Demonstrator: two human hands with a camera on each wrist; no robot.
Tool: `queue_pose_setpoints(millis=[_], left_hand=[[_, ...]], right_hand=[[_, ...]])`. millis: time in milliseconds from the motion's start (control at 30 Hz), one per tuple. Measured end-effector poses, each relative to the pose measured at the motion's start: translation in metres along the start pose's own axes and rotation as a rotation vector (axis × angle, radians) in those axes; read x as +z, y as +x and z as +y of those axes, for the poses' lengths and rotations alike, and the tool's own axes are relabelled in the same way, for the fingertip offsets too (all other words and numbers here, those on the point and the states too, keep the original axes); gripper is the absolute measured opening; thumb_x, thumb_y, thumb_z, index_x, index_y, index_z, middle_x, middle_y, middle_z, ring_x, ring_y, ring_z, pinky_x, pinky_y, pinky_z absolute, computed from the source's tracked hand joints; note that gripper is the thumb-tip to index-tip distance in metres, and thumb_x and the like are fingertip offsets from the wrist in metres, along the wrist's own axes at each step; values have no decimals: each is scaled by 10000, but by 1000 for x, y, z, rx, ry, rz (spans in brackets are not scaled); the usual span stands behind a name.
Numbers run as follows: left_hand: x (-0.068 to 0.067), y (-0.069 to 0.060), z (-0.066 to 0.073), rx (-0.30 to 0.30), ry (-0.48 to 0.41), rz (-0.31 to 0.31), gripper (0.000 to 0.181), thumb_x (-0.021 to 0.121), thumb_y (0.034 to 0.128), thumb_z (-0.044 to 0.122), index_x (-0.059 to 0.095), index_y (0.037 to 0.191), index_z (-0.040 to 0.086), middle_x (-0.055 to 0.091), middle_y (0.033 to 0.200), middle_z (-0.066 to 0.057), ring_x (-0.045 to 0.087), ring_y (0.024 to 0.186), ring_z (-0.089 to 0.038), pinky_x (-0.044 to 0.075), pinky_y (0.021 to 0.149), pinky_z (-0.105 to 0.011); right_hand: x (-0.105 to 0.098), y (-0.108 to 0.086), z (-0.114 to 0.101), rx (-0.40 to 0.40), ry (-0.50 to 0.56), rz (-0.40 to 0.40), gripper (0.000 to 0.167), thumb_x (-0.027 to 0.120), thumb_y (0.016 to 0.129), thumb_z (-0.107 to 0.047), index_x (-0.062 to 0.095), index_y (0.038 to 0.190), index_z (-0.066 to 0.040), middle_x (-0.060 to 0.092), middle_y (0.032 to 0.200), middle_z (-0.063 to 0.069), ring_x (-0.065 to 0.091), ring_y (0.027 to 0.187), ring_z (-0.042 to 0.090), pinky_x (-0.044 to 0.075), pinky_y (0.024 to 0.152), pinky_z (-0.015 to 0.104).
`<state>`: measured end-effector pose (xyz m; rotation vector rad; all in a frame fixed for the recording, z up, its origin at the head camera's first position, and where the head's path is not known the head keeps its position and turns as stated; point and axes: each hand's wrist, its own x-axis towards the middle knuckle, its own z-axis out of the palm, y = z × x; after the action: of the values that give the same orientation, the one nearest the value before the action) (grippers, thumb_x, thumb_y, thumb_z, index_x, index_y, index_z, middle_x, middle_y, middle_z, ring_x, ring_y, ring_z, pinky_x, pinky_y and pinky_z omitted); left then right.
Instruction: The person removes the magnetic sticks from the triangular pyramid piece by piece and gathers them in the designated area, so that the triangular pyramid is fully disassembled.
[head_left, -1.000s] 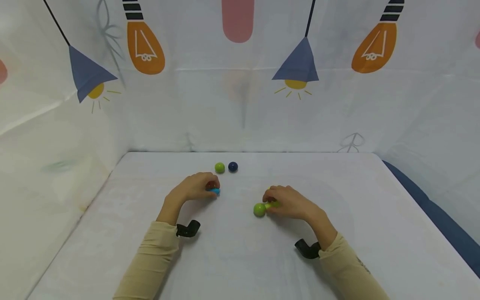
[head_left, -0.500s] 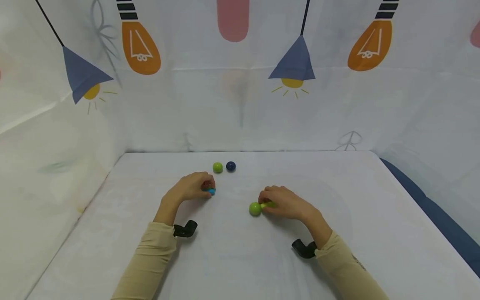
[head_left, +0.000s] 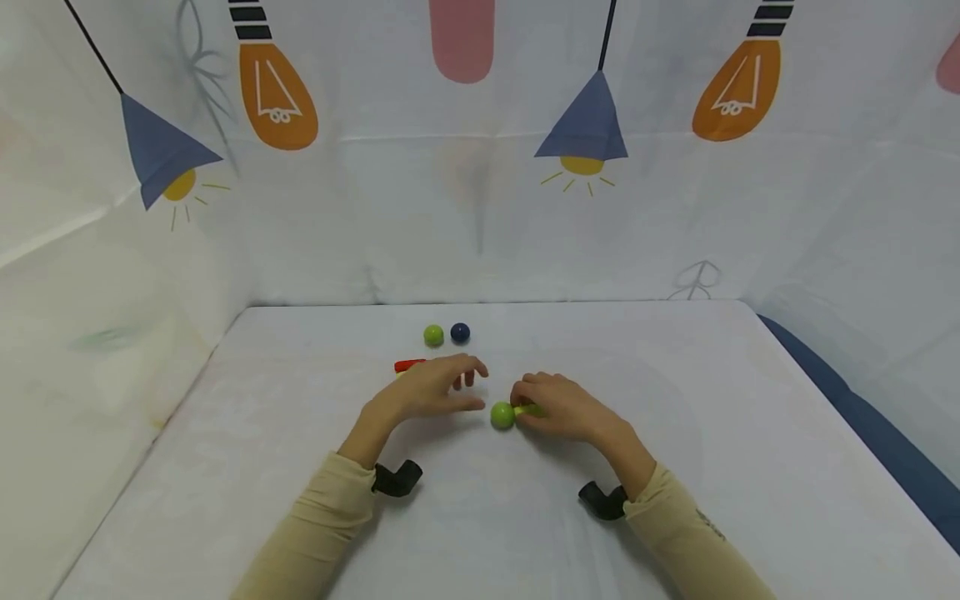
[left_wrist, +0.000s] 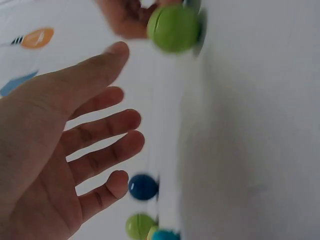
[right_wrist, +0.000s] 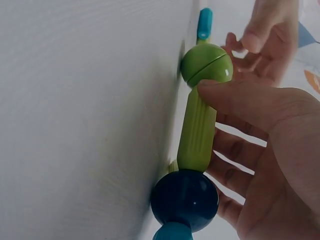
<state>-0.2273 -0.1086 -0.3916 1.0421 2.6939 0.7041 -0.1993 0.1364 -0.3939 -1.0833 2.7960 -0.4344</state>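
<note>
My right hand [head_left: 562, 408] pinches a light green rod [right_wrist: 196, 135] between thumb and fingers, low over the table. A green ball [right_wrist: 207, 64] is joined to one end of that rod. At its other end sits a dark blue ball [right_wrist: 185, 200] with a turquoise piece [right_wrist: 173, 231] attached; the right hand hides these in the head view. My left hand [head_left: 438, 387] holds nothing. Its fingers are spread and slightly bent, the thumb tip just short of the green ball. Partly hidden behind the left hand lies a red stick [head_left: 408, 365].
Farther back on the white table [head_left: 645, 350] stand another green ball [head_left: 433, 335] and a dark blue ball [head_left: 461, 332], side by side. A blue stick [right_wrist: 204, 23] shows beyond the joined pieces. A printed white curtain [head_left: 420, 217] hangs behind the table.
My left hand has let go of the small blue piece and moved right, near the green ball. The red stick has come into sight. The right hand keeps its grip on the rod.
</note>
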Motion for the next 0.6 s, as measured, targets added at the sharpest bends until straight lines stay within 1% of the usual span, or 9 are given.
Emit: queue_pose_setpoints(millis=[67, 133, 200, 267, 367, 500, 600], left_hand=[[9, 5, 8, 17, -2, -14, 447, 682, 846, 417, 558, 1198, 170, 614, 1024, 17, 565, 910, -125, 471, 731, -248], [18, 10, 14, 32, 12, -36, 440, 683, 843, 421, 551, 1192, 187, 601, 1032, 49, 556, 907, -105, 468, 729, -225], [26, 13, 16, 39, 31, -54, 408, 687, 841, 416, 550, 1163, 208, 592, 1013, 82, 546, 874, -80, 461, 716, -203], [31, 14, 17, 41, 50, -59, 360, 694, 841, 395, 551, 1126, 226, 587, 984, 104, 537, 838, -66, 455, 707, -192], [33, 15, 16, 41, 62, -52, 318, 699, 841, 377, 554, 1087, 237, 588, 947, 114, 524, 801, -55, 453, 701, -192], [32, 15, 14, 64, 77, -51, 295, 693, 844, 367, 566, 1076, 239, 587, 953, 115, 522, 832, -58, 449, 718, -202], [30, 16, 14, 78, 97, -53, 297, 693, 838, 331, 573, 1091, 233, 585, 979, 108, 523, 866, -70, 450, 726, -211]], right_hand=[[0, 0, -1, 0, -7, 3, 134, 664, 873, -192, 645, 999, -151, 623, 937, -37, 563, 857, 116, 464, 796, 353], [1, 0, -1, 2, -15, 5, 138, 666, 870, -181, 643, 1002, -148, 623, 941, -36, 565, 858, 116, 468, 795, 350], [2, 0, -1, 1, -21, 9, 146, 666, 869, -171, 643, 1010, -144, 624, 947, -35, 568, 863, 118, 472, 796, 346], [3, 0, -2, -2, -24, 16, 155, 664, 870, -165, 643, 1021, -140, 627, 958, -33, 573, 875, 121, 477, 802, 343], [4, 1, -2, -11, -27, 21, 160, 656, 877, -168, 642, 1033, -137, 627, 967, -31, 577, 884, 120, 483, 809, 338], [4, 1, -1, -23, -28, 16, 159, 646, 887, -171, 642, 1041, -134, 620, 963, -33, 572, 871, 111, 484, 791, 327], [3, 1, -1, -40, -23, 7, 153, 640, 893, -175, 644, 1040, -133, 615, 960, -35, 567, 864, 107, 480, 781, 322]])
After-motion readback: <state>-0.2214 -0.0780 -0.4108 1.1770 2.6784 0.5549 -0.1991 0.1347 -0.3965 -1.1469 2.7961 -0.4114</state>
